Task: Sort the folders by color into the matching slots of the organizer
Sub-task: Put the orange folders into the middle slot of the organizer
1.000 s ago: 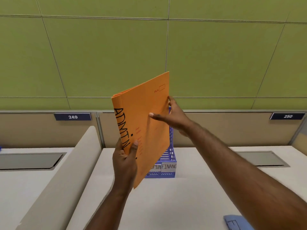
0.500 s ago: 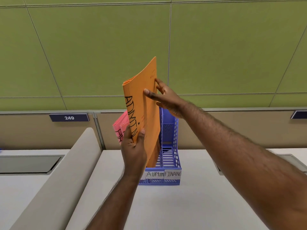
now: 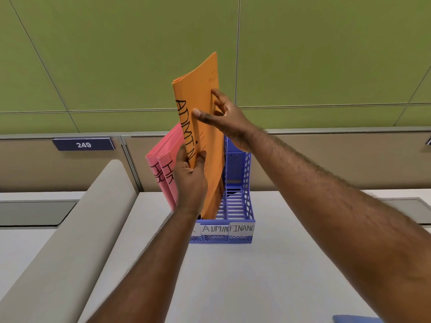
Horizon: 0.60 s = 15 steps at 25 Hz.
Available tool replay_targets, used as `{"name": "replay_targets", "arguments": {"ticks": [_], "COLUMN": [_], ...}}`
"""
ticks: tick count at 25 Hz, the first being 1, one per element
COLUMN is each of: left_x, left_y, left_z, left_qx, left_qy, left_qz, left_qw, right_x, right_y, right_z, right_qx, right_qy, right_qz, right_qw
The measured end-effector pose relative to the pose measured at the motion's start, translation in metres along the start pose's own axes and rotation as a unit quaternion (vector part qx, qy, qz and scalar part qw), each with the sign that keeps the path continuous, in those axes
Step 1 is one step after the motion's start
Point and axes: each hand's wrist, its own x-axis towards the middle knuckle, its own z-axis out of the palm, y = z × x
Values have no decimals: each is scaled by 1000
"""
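A single head-worn view looks forward and down, close over the counter [image 3: 268, 276], with the green wall [image 3: 116, 54] filling the frame's upper half.

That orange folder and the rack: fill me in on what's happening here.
A person is filing folders by colour into a blue organizer on a white desk. Both hands hold the orange folder marked ADMIN: the left hand grips its spine low down, the right hand steadies it higher up. Its lower end is going into the middle slot, labelled ADMIN. Two pink folders marked HR stand in the left slot. The FINANCE slot looks empty. Another blue item lies at the desk's near edge.
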Motion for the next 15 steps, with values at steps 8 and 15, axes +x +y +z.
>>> {"name": "replay_targets", "arguments": {"ticks": [8,15], "left_x": [13,10], "left_y": [-41,-64], "left_z": [5,15], "left_qx": [-1,36], "left_qy": [-33,10], "left_qz": [1,-11], "left_qw": [999,999], "right_x": [-5,-8], "right_y": [-8,-2], "right_z": [4,10], "right_qx": [-151,-225], "right_qy": [-1,15], "right_qz": [-172,-193], "right_qw": [973,955]}}
